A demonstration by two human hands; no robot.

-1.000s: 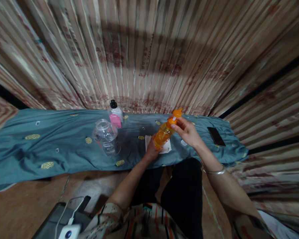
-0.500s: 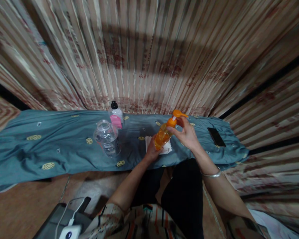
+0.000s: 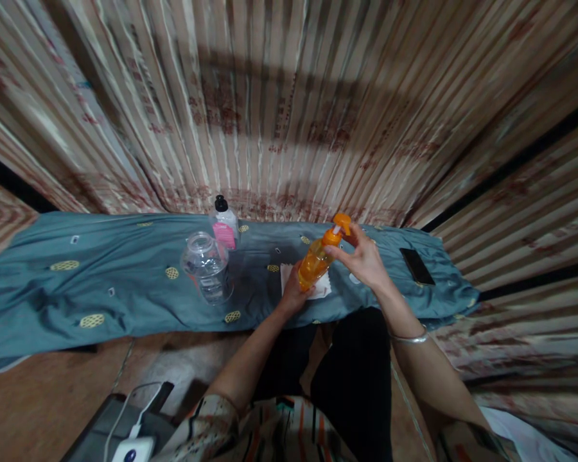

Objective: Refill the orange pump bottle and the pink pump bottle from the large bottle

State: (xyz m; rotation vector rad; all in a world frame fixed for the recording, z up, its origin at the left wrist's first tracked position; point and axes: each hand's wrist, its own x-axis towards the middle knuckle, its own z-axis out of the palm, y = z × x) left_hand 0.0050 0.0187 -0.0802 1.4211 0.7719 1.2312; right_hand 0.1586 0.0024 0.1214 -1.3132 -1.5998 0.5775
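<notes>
An orange pump bottle [image 3: 315, 260] is held tilted above a white cloth or paper [image 3: 322, 287] lying on the blue patterned sheet [image 3: 101, 282]. My left hand [image 3: 293, 294] is wrapped round the bottle's base. My right hand [image 3: 363, 260] pinches the orange pump head [image 3: 341, 224] at the bottle's top, fingers closed on it. A silver bangle sits on my right wrist.
A clear plastic jar [image 3: 206, 266] and a small bottle with a pink label and black cap [image 3: 224, 221] stand left of the hands. A black phone [image 3: 417, 265] lies at the right end of the sheet. A device with a white cable [image 3: 125, 430] sits on the floor near me.
The pump head's nozzle has swung round under my right fingers, from pointing right to a turned position. My left hand and the bottle have stayed almost in place.
</notes>
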